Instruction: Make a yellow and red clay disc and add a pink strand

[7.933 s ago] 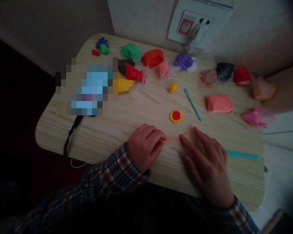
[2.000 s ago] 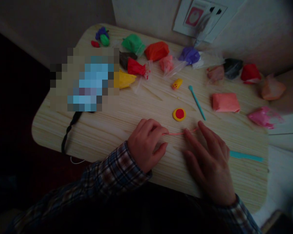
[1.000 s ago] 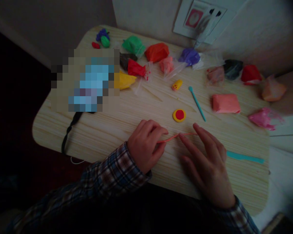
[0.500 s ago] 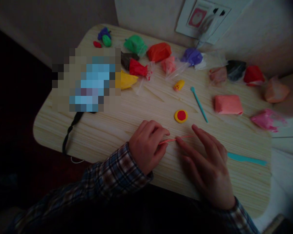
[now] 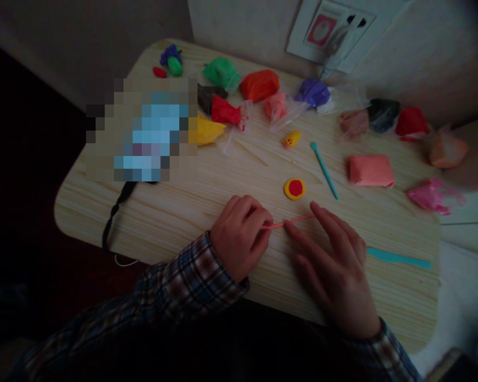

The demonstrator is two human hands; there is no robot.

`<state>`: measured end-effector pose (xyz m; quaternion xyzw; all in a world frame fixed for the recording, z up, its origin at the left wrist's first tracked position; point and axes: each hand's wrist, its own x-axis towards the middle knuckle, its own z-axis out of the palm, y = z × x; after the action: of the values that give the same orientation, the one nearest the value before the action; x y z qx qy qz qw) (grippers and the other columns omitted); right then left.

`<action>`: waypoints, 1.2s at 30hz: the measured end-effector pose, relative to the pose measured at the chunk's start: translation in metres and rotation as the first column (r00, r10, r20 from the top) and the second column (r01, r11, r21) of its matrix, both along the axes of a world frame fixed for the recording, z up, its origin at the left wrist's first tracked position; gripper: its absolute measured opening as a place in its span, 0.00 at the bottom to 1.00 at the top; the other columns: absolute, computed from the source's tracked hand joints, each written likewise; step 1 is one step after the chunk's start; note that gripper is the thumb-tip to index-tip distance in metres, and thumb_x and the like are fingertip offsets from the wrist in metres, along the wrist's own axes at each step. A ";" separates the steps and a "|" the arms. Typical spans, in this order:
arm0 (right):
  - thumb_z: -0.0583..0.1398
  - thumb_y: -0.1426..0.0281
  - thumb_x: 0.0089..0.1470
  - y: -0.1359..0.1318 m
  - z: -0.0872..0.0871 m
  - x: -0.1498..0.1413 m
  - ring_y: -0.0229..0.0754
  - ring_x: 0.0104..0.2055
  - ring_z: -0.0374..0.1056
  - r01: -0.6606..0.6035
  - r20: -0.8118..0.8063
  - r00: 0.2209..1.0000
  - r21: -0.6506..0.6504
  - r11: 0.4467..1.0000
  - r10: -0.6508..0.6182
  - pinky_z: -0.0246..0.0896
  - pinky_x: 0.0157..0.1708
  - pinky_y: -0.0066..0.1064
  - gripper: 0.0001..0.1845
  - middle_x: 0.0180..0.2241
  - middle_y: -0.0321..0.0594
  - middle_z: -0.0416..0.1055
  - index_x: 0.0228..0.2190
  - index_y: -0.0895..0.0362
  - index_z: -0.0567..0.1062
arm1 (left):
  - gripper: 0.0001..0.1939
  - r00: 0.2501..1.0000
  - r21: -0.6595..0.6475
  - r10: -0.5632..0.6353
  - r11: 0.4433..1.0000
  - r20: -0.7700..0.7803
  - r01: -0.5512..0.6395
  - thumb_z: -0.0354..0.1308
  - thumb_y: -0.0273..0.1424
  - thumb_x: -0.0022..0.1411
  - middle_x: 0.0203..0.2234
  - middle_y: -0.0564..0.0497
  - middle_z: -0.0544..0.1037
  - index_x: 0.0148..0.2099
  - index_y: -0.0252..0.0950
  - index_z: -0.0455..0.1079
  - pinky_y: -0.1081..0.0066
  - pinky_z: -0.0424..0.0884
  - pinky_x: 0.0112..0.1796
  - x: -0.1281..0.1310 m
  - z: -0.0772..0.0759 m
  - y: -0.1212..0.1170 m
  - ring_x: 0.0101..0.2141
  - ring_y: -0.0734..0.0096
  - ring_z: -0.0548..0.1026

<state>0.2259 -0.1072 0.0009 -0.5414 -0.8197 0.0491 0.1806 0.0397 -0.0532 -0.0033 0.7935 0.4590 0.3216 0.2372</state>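
A thin coral clay strand (image 5: 278,225) runs across the wooden table between my two hands. My left hand (image 5: 242,233) pinches its left end between thumb and fingers. My right hand (image 5: 336,262) is open, fingers stretched out, with the tips of the index and middle fingers touching the strand. Just beyond the strand lies a flat yellow disc with a red centre (image 5: 295,188). A thin teal clay tool (image 5: 324,171) rests to the right of the disc. Beside my right hand is a teal plastic knife (image 5: 400,258). A small yellow piece (image 5: 292,139) sits farther back.
Bagged clay lumps line the back, among them a green one (image 5: 222,73), an orange-red one (image 5: 259,85) and a purple one (image 5: 313,93). A coral block (image 5: 371,170) lies at right. A blurred-out device (image 5: 155,132) stands at left. A wall socket (image 5: 334,32) is behind.
The strand's right part now slants a little upward, and its bend has shifted slightly. My fingers have moved only a little; my left hand still pinches the strand.
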 end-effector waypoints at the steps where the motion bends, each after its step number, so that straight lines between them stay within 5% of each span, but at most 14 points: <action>1: 0.56 0.69 0.58 0.000 0.000 0.000 0.56 0.61 0.53 0.001 -0.002 1.000 0.002 1.000 -0.001 0.51 0.56 0.52 0.21 0.62 0.50 0.52 0.53 0.55 0.68 | 0.04 1.000 0.000 -0.001 1.000 -0.001 0.001 0.54 0.22 0.57 0.30 0.47 0.71 0.33 0.32 0.69 0.66 0.67 0.38 0.000 0.000 0.000 0.35 0.66 0.67; 36: 0.56 0.67 0.58 0.003 0.002 -0.004 0.57 0.61 0.51 -0.014 0.036 0.999 -0.022 1.000 0.015 0.50 0.56 0.53 0.23 0.63 0.52 0.51 0.55 0.56 0.66 | 0.03 0.999 -0.015 -0.009 1.000 -0.034 0.009 0.55 0.23 0.58 0.31 0.47 0.70 0.33 0.31 0.69 0.66 0.68 0.38 -0.001 0.003 0.001 0.35 0.66 0.68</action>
<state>0.2214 -0.1043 0.0029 -0.5380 -0.8263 0.0493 0.1594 0.0389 -0.0526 0.0000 0.7992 0.4617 0.3036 0.2365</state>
